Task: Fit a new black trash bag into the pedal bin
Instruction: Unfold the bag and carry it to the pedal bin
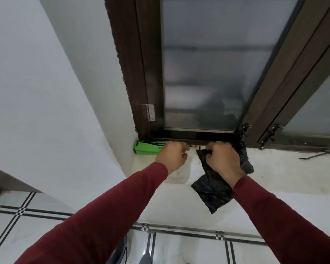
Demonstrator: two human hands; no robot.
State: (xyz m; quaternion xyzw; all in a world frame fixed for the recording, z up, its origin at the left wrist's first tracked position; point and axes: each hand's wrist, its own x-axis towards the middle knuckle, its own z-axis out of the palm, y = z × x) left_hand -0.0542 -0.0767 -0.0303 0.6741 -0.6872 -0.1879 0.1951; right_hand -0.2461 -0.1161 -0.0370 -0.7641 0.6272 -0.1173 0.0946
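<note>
A green box of garbage bags (145,148) lies on the white window sill (274,168), pushed into the corner by the wall. My left hand (171,155) rests curled on the box's right end, hiding that end. My right hand (222,159) grips the top of a folded black trash bag (211,191), which hangs down over the sill's front edge. More crumpled black plastic (245,159) shows behind that hand on the sill. The pedal bin is not clearly in view; only a grey shape (122,252) shows at the bottom between my arms.
A brown-framed window with frosted glass (208,73) stands shut just behind my hands. A metal window stay (314,155) lies on the sill at the right. A white wall (55,111) closes the left side. White floor tiles with black lines (179,244) lie below.
</note>
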